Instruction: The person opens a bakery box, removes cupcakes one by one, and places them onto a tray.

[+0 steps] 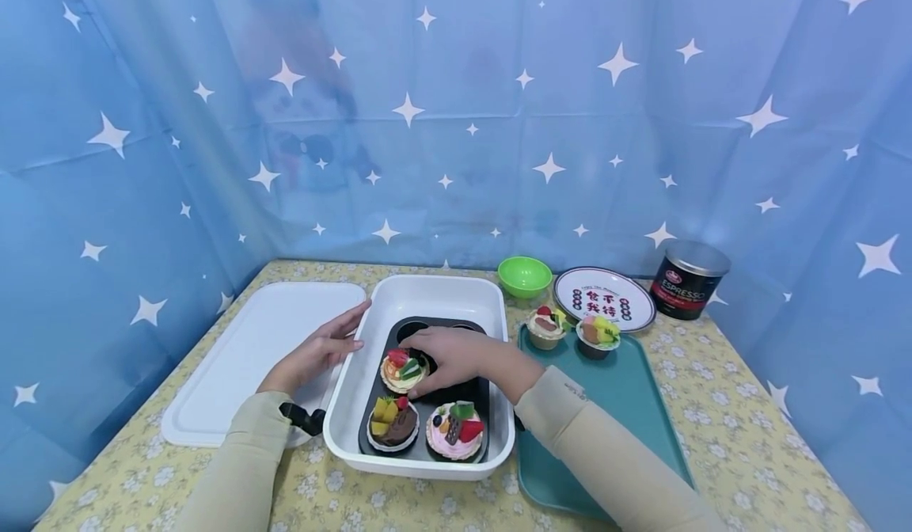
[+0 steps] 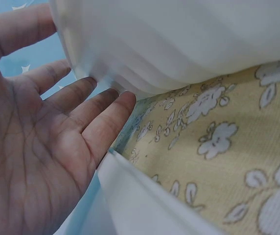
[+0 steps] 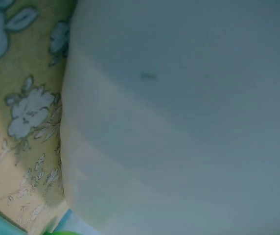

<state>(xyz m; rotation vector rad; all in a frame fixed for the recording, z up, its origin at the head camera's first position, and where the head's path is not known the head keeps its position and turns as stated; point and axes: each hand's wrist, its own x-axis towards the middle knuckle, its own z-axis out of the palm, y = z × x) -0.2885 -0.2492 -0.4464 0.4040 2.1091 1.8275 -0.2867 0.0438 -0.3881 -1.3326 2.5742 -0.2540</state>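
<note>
A white rectangular tub [image 1: 420,467] holds a dark muffin tin [image 1: 427,462]. In the tin's near cups sit a chocolate cupcake [image 1: 394,423] and a pink cupcake [image 1: 454,431]. My right hand [image 1: 456,355] reaches over the tub's right wall and pinches a cream cupcake with fruit [image 1: 400,370] between thumb and fingers, at the tin's left middle cup. Its arm and fingers hide part of the tin. The right wrist view shows only the tub's outer wall [image 3: 179,122]. My left hand [image 1: 324,350] has extended fingers [image 2: 105,122] against the tub's left side.
Left of the tub lies a white board [image 1: 242,358]. On the right, a teal tray [image 1: 627,413] carries two cupcakes, one in a tan cup [image 1: 546,328], one in a dark cup [image 1: 597,337]. Behind stand a green bowl [image 1: 525,276], a plate [image 1: 606,279] and an espresso can [image 1: 687,283].
</note>
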